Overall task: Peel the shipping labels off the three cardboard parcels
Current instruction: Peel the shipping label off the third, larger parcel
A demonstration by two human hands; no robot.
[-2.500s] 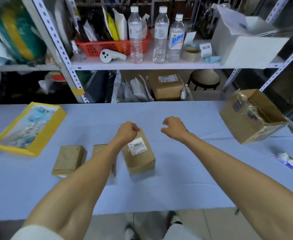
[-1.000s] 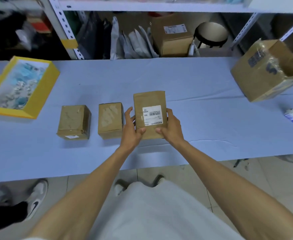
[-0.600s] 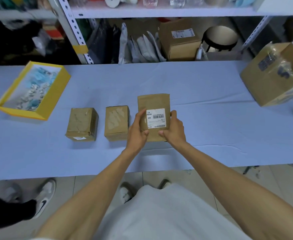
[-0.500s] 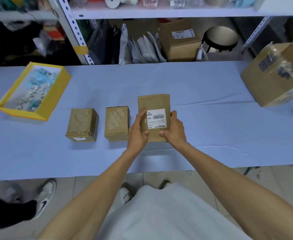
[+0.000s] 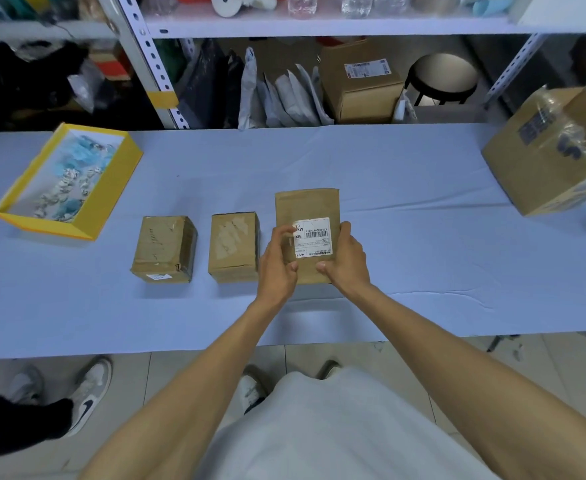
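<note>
Cannot make out the blurred fingers point(image 5: 282, 233) of the left hand point(image 5: 277, 265), laid over the left edge of the white shipping label point(image 5: 315, 237) on the tall brown cardboard parcel point(image 5: 307, 206). Cannot read its fine print. Cut off at the right end of the counter point(image 5: 423, 237): large open cardboard box point(image 5: 544, 157).

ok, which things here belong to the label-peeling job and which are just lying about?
Job: held parcel, its white label, left hand and right hand gripping it, middle parcel, left parcel.

Lying about: yellow tray, big open carton, labelled box at the back, stool, grey mailer bags.
</note>
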